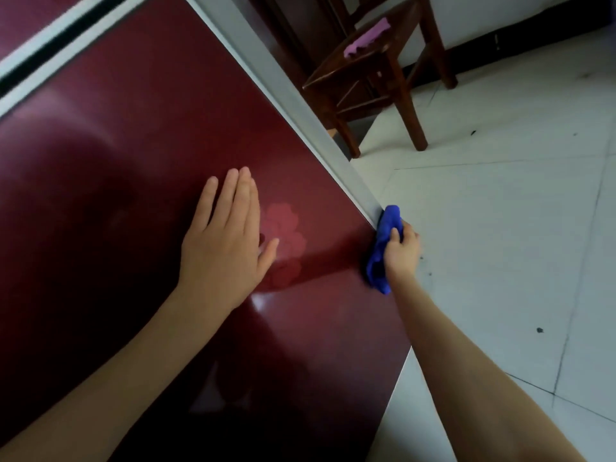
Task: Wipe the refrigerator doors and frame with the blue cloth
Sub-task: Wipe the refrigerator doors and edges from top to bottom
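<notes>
A glossy dark red refrigerator door (140, 168) fills the left of the head view, with a pale flower print near its middle. Its grey side frame (300, 105) runs diagonally down to the door's right edge. My left hand (226, 241) lies flat on the door, fingers together and pointing up, holding nothing. My right hand (401, 251) grips a bunched blue cloth (383, 248) and presses it against the door's right edge, just below the lower end of the grey frame. A second red door (20, 18) shows at the top left, beyond a white and black gap.
A dark wooden chair (373, 78) stands behind the refrigerator at the top, with a purple cloth (366, 38) on its seat. Pale floor tiles (500, 228) with dark specks spread to the right. A dark baseboard runs along the far wall.
</notes>
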